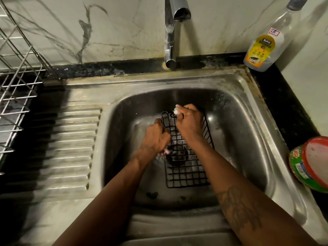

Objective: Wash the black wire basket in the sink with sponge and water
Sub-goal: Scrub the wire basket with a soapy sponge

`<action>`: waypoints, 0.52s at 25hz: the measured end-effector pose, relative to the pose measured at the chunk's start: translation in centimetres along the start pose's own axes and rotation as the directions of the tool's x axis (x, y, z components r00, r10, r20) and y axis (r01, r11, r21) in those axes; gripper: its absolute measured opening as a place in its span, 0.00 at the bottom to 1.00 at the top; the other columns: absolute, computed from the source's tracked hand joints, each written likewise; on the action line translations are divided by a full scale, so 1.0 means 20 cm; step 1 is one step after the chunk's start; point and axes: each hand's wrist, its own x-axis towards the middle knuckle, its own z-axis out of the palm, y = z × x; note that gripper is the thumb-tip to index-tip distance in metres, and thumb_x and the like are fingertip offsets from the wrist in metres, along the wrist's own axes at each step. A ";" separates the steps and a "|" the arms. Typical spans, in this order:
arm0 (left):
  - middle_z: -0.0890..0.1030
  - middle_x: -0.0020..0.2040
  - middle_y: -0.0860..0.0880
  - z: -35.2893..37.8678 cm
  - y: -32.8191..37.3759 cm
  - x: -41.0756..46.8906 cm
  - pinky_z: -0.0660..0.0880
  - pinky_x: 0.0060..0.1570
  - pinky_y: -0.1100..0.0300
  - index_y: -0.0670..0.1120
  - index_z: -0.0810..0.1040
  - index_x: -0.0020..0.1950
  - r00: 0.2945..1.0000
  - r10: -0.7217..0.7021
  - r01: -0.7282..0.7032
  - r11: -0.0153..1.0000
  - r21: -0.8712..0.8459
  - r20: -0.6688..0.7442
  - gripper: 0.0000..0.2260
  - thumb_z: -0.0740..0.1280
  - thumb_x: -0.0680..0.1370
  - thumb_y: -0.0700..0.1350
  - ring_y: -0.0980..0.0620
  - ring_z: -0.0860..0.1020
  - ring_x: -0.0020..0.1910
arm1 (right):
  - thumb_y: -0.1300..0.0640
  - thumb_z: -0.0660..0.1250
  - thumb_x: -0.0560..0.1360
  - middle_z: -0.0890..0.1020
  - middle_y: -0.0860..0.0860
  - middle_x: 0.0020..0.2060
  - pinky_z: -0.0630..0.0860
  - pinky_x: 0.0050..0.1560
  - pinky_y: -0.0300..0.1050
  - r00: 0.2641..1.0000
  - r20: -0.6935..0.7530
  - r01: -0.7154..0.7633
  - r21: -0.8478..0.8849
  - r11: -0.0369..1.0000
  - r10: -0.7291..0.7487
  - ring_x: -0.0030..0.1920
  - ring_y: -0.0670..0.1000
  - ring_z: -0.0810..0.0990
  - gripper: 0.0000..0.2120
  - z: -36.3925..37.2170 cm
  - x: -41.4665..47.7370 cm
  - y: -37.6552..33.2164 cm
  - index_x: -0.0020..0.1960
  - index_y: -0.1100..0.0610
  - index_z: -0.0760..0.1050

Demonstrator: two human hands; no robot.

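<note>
A black wire basket point(186, 173) lies in the bowl of the steel sink point(248, 107), over the drain. My left hand point(156, 137) grips the basket's left rim. My right hand point(188, 121) is curled round a small pale sponge point(176, 110) with a green edge and holds it against the basket's far rim. The far right part of the basket is hidden behind my right hand and forearm. No water runs from the chrome tap point(171, 31) above the bowl.
A dishwash gel bottle point(262, 48) stands on the black counter at the back right. A red and green tub point(312, 164) sits at the sink's right edge. The ribbed drainboard point(71, 148) lies to the left, with a metal dish rack point(16, 86) beyond it.
</note>
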 end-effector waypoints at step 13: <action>0.81 0.28 0.45 -0.07 0.04 0.03 0.80 0.26 0.55 0.41 0.78 0.34 0.965 -0.263 0.257 0.956 -0.141 -0.022 0.13 0.67 0.78 0.42 0.51 0.80 0.23 | 0.66 0.67 0.76 0.80 0.58 0.55 0.77 0.50 0.44 0.996 0.016 -0.073 -0.362 0.929 0.085 0.51 0.58 0.82 0.15 -0.12 0.10 0.08 0.61 0.58 0.82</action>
